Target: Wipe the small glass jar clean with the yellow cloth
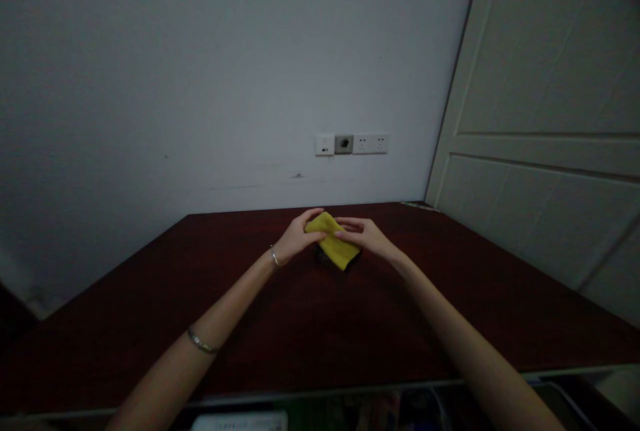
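A small folded yellow cloth (336,244) is held up over the middle of the dark red tabletop, tilted, with one corner pointing down. My left hand (299,238) pinches its left upper part, thumb on the near face and fingers behind. My right hand (364,235) grips its right side in the same way, thumb in front. Something dark shows just under and behind the cloth; I cannot tell whether it is the cloth's other side, a separate thing or shadow.
The dark red table (320,338) reaches back to a pale wall with a row of sockets (353,144). A white panelled door (540,118) stands along the right. Under the table's front edge is an open space with a white box (240,422) and other dim items.
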### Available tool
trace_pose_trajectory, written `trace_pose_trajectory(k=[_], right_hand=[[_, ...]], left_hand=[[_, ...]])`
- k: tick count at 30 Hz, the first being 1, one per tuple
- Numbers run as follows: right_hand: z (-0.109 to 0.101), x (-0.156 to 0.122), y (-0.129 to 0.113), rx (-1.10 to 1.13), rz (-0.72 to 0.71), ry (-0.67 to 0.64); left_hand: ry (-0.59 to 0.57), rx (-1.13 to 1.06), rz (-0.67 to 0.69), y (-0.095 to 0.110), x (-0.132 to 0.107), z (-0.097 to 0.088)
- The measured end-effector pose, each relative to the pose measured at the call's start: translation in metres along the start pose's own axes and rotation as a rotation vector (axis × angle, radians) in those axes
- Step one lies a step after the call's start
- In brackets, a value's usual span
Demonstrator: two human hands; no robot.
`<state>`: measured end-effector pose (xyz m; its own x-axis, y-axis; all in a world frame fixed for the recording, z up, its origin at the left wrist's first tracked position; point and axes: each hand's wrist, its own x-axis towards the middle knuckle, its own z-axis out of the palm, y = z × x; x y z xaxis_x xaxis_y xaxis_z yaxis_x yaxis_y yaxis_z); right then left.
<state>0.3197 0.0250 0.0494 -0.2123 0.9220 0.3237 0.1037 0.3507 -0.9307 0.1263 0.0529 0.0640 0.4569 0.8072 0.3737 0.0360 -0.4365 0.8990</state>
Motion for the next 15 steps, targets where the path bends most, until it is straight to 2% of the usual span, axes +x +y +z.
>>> trace_pose_trajectory(k=[4, 7, 11, 15], right_hand=[[-0.010, 0.006, 0.008, -0.166, 0.023, 0.055], [-0.019, 0.013, 0.014, -0.192, 0.047, 0.189], [-0.028, 0.027, 0.026, -0.073, 0.092, 0.445], [-0.026, 0.035, 0.041, 0.098, 0.217, 0.566]], left_hand=[[-0.058, -0.041, -0.076, -0.014, 0.010, -0.005], [-0.036, -0.045, -0.160, -0.034, 0.015, -0.014], [0.089, 0.130, -0.199, -0.071, 0.016, -0.018], [0.170, 0.169, -0.234, -0.101, 0.011, -0.010]])
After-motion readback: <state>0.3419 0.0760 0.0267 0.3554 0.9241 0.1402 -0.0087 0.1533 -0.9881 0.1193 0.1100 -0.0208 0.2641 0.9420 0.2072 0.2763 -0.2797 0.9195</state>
